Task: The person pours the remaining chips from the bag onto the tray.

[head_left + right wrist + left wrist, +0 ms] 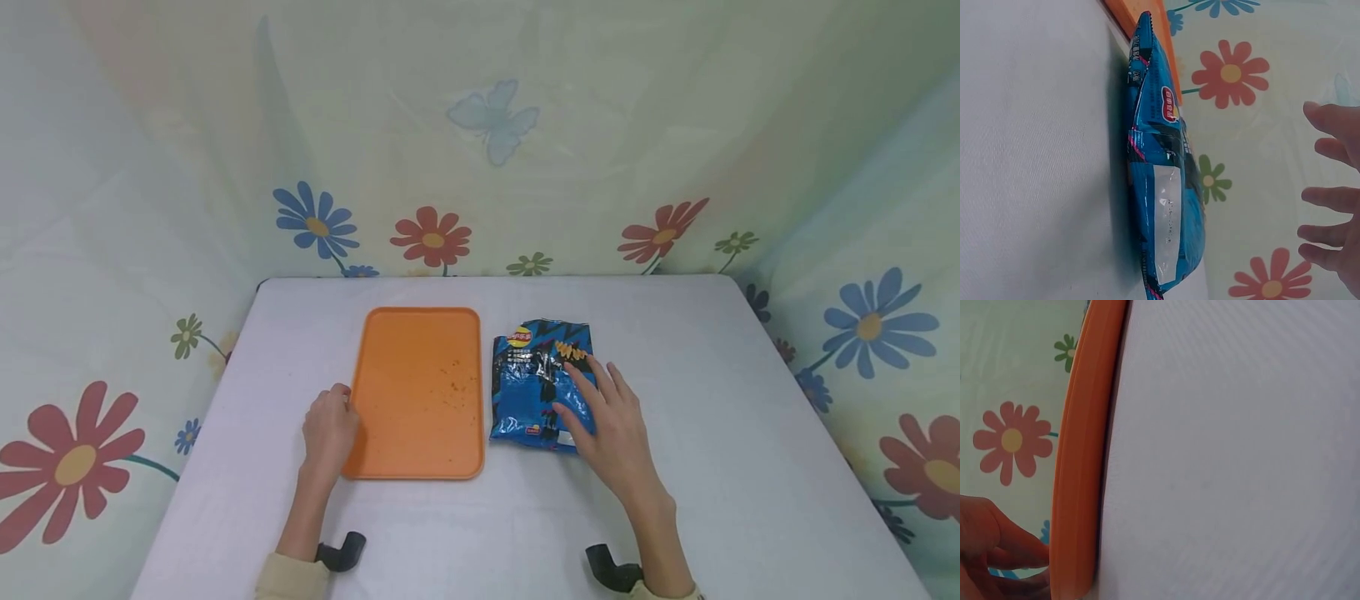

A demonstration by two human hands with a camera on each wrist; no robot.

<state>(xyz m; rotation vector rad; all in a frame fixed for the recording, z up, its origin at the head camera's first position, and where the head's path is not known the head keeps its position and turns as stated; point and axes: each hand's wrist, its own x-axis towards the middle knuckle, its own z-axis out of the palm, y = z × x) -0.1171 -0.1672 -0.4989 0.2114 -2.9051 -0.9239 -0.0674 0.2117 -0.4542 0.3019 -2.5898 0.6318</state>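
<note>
An orange tray (420, 392) lies on the white-covered table, with small crumbs (453, 385) scattered on its right half. At its left edge is my left hand (330, 427), fingers curled; in the left wrist view, thumb and fingers pinch the rim of the tray (1079, 462). Right of the tray lies a blue and black chip bag (517, 400), puffed and crinkled. My right hand (615, 425) is over the bag's right side, fingers spread. In the right wrist view, a gap separates those fingers (1329, 199) from the chip bag (1166, 187).
The white tablecloth (750, 433) reaches a floral curtain (570, 167) behind and at both sides. Black curved pieces (341, 552) stick out at both wrists, by the beige sleeves (291, 577).
</note>
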